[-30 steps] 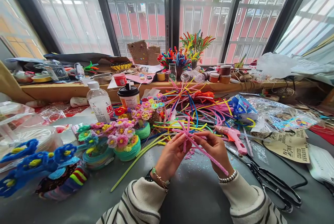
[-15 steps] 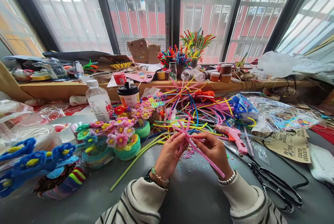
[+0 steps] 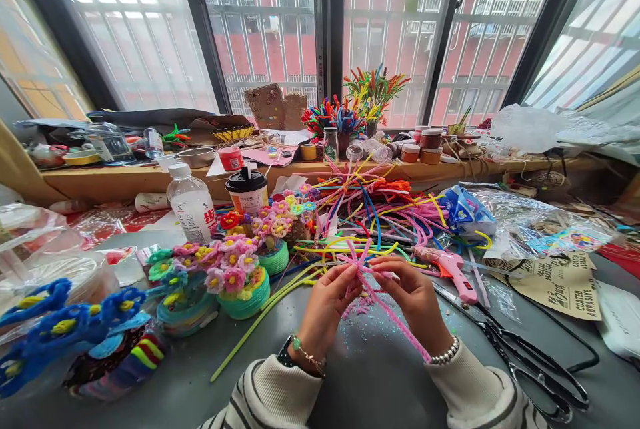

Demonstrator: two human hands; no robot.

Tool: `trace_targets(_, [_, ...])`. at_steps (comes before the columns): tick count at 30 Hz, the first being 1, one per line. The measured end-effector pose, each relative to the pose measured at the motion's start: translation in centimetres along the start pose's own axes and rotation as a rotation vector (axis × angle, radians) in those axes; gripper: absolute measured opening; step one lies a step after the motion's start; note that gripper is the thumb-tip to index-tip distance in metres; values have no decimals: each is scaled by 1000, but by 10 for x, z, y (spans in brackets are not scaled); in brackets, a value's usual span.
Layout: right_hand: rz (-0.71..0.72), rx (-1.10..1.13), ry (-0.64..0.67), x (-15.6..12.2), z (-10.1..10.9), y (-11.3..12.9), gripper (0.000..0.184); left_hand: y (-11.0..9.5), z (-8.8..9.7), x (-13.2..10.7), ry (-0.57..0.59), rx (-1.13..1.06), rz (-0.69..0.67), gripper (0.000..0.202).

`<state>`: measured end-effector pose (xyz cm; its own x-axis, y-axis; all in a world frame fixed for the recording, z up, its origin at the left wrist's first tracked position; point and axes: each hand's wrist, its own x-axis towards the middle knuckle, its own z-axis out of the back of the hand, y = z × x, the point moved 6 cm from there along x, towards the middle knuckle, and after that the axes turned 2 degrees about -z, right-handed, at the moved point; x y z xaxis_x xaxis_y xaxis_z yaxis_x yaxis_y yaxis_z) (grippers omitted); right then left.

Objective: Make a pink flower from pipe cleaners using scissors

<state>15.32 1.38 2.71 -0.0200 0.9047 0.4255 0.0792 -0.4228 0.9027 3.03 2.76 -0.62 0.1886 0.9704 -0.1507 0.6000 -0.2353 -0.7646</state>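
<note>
While the left hand (image 3: 330,302) pinches a pink pipe-cleaner star (image 3: 361,259) at its crossing above the desk (image 3: 370,389), the fingers of the right hand (image 3: 413,295) grip one strand.

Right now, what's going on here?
A person works at a cluttered table with bare hands. The left hand pinches a pink pipe-cleaner star near its middle; the right hand is at its side, that grip unclear. Pots of fuzzy flowers stand to the left; a glue gun and scissors lie right.
</note>
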Motion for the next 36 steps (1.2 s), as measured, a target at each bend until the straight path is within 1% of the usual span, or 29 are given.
trace_targets(3, [-42, 41, 9, 0, -1, -2, 7, 0, 0, 1, 14, 29, -29, 15])
trace_targets(7, [-114, 98, 3, 1, -1, -9, 8, 0, 1, 1, -9, 45, -36, 16])
trace_targets(11, [-139, 201, -25, 4, 0, -15, 17, 0, 0, 0, -2, 36, -40, 14])
trace_targets(13, [-148, 219, -30, 4, 0, -16, 14, 0, -1, 0, 17, 24, -44, 12])
trace_targets(15, [-154, 223, -36, 4, 0, -16, 9, 0, -1, 0, 24, 17, -51, 12])
trace_targets(21, [-162, 198, -14, 6, 2, -17, 4, -1, 1, 0, 9, 69, -70, 14])
trace_targets(25, [-160, 193, 1, 8, 3, -17, 9, -2, 0, -1, 0, 116, -96, 16])
trace_targets(27, [-184, 224, -11, 8, 3, -19, 11, -3, -2, -2, 4, 144, -114, 16])
trace_targets(30, [-240, 259, -32, 7, 2, -21, 19, -3, -4, -3, 5, 178, -130, 16])
trace_targets(33, [-273, 223, -68, 6, 3, -22, 18, -1, -3, -3, -11, 187, -121, 16])
trace_targets(36, [-228, 142, -67, 6, 2, -18, 16, -1, -1, -2, -9, 180, -122, 15])
